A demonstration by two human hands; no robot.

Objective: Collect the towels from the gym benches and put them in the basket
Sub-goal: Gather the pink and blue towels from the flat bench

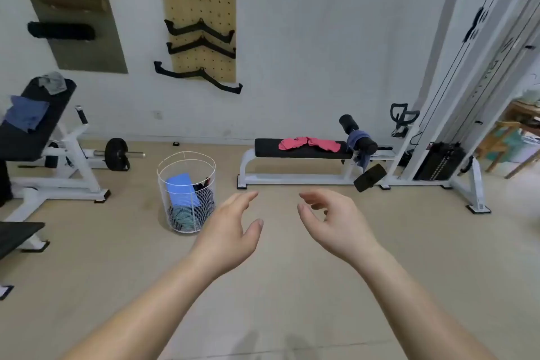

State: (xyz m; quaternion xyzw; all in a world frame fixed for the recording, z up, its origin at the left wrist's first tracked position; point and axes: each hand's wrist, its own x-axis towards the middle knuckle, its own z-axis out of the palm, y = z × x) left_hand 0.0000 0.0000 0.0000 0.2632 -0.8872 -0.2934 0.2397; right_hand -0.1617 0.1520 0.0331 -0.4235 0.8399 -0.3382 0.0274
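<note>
A white wire basket (187, 161) stands on the floor left of centre, with a light blue towel (181, 190) and darker cloths inside. A pink towel (309, 144) lies on the flat black bench (266, 147) by the wall. A blue-grey towel (358, 139) hangs over that bench's roller pad. On the inclined bench (43, 126) at the left lie a blue towel (26, 115) and a grey towel (54, 82). My left hand (230, 231) and my right hand (336, 222) are held out over the floor, both empty with fingers apart, short of the flat bench.
A barbell with a black plate (117, 154) lies behind the basket. A cable machine (467, 96) with a weight stack rises at the right. A pegboard (201, 9) with black handles hangs on the wall. Another black bench pad (17, 235) juts in at the lower left.
</note>
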